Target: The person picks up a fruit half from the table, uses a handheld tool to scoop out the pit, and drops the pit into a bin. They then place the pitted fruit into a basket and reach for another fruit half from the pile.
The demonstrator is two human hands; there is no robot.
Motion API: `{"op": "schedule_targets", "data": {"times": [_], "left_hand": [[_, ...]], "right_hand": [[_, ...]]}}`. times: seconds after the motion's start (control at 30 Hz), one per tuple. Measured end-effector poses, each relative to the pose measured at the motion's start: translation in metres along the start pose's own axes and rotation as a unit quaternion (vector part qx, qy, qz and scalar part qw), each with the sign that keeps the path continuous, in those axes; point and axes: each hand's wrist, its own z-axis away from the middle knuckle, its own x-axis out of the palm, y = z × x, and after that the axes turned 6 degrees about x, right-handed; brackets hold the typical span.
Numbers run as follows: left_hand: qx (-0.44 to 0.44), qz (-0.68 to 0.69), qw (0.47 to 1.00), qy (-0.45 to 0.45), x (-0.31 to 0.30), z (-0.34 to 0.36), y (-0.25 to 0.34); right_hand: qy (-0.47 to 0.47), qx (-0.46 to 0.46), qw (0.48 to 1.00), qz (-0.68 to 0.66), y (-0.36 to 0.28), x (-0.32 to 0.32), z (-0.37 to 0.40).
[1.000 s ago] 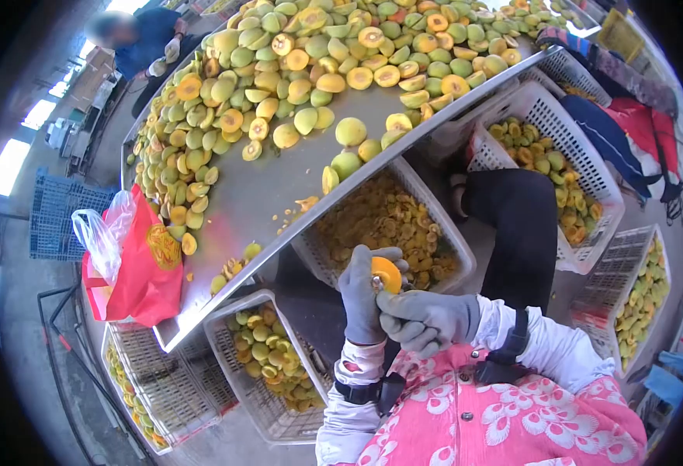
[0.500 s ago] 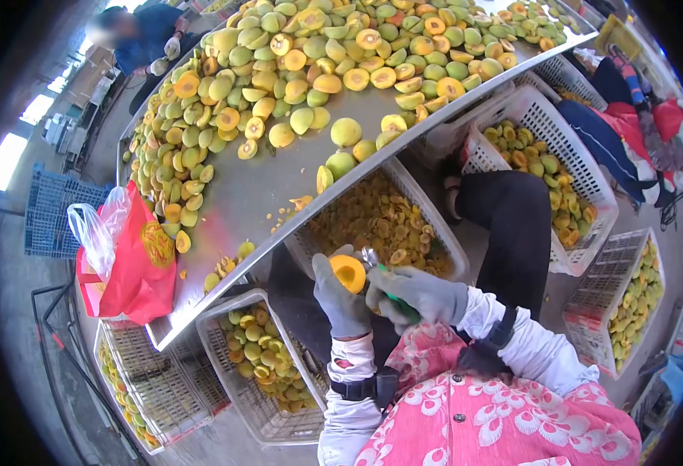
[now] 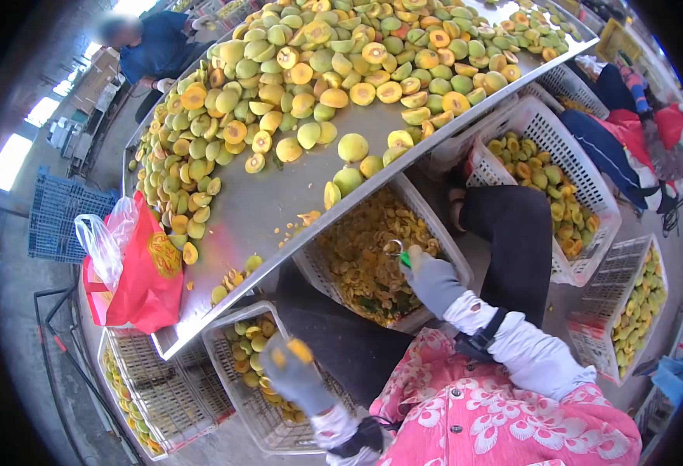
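Observation:
My left hand (image 3: pixel 291 374), in a grey glove and blurred by motion, is down over a white basket (image 3: pixel 219 353) of peach halves under the table's edge. Orange bits of a peach half (image 3: pixel 301 350) show at its fingertips; whether they are gripped I cannot tell. My right hand (image 3: pixel 432 281), also gloved, holds a green-handled pitting tool (image 3: pixel 397 252) with a metal loop. The tool is over a second white basket (image 3: pixel 444 237) full of pits and scraps.
A steel table (image 3: pixel 264 202) carries a heap of whole and halved green-yellow peaches (image 3: pixel 318 70). A red plastic bag (image 3: pixel 136 272) hangs at its corner. More white baskets (image 3: pixel 586 182) of fruit stand right and below. Another person (image 3: pixel 155 46) works at the far end; a blue crate (image 3: pixel 54 217) stands left.
My hands have parted. The left swung down with the peach half to the lower basket. The right carried the tool away from the fruit to over the pit basket.

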Motion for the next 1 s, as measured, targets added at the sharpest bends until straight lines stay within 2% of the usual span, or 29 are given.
{"op": "schedule_targets", "data": {"times": [0.03, 0.1, 0.17, 0.23, 0.27, 0.37, 0.43, 0.47, 0.57, 0.63, 0.67, 0.7, 0.73, 0.77, 0.83, 0.87, 0.9, 0.93, 0.97, 1.0], "left_hand": [[-0.076, -0.098, 0.992, 0.037, -0.020, -0.008, -0.027], [-0.048, -0.332, 0.939, 0.082, -0.037, -0.033, -0.039], [0.143, -0.168, 0.972, 0.081, -0.012, -0.070, -0.017], [0.032, 0.034, 0.997, -0.055, 0.047, -0.099, 0.029], [0.170, 0.066, 0.976, -0.116, 0.081, -0.119, 0.030], [0.214, 0.015, 0.960, -0.181, 0.167, -0.166, 0.051], [0.236, -0.002, 0.892, -0.385, 0.197, -0.193, 0.047], [0.238, 0.000, 0.889, -0.390, 0.204, -0.194, 0.045], [0.198, 0.007, 0.907, -0.371, 0.209, -0.189, 0.038], [0.044, 0.040, 0.956, -0.286, 0.200, -0.176, 0.041], [0.066, 0.061, 0.974, -0.208, 0.191, -0.169, 0.046], [0.065, 0.059, 0.975, -0.203, 0.178, -0.160, 0.053], [0.005, 0.261, 0.945, -0.195, 0.164, -0.148, 0.061], [-0.054, 0.452, 0.872, -0.179, 0.152, -0.133, 0.066], [-0.068, 0.537, 0.804, -0.248, 0.137, -0.094, 0.070], [0.078, 0.432, 0.866, -0.238, 0.134, -0.080, 0.071], [0.219, 0.312, 0.898, -0.220, 0.132, -0.068, 0.076], [0.219, 0.315, 0.898, -0.217, 0.127, -0.056, 0.083], [-0.009, 0.502, 0.830, -0.241, 0.117, -0.047, 0.097], [-0.235, 0.644, 0.686, -0.243, 0.109, -0.040, 0.107]], "right_hand": [[-0.005, 0.002, 1.000, -0.002, 0.004, -0.001, 0.001], [-0.047, -0.008, 0.997, -0.055, 0.010, 0.001, 0.002], [-0.054, -0.014, 0.996, -0.070, 0.012, 0.012, 0.006], [-0.099, 0.034, 0.990, -0.095, -0.002, -0.001, 0.011], [-0.114, 0.046, 0.986, -0.109, -0.004, -0.009, 0.014], [-0.088, 0.063, 0.980, -0.168, 0.020, -0.011, 0.016], [-0.088, 0.107, 0.971, -0.196, 0.030, -0.022, 0.016], [-0.089, 0.137, 0.960, -0.226, 0.033, -0.027, 0.015], [-0.116, 0.148, 0.959, -0.212, 0.040, -0.025, 0.012], [-0.126, 0.119, 0.959, -0.225, 0.029, -0.034, 0.011], [-0.136, 0.095, 0.957, -0.240, 0.018, -0.041, 0.013], [-0.138, 0.090, 0.957, -0.240, 0.007, -0.047, 0.015], [-0.136, 0.061, 0.951, -0.270, -0.004, -0.053, 0.016], [-0.134, 0.033, 0.944, -0.299, -0.015, -0.058, 0.019], [-0.114, -0.001, 0.936, -0.334, -0.038, -0.067, 0.027], [-0.127, -0.010, 0.933, -0.337, -0.050, -0.076, 0.032], [-0.140, -0.016, 0.930, -0.338, -0.058, -0.079, 0.037], [-0.108, -0.063, 0.930, -0.345, -0.061, -0.078, 0.041], [-0.107, -0.065, 0.932, -0.341, -0.064, -0.076, 0.045], [-0.092, -0.063, 0.935, -0.337, -0.066, -0.074, 0.049]]}}
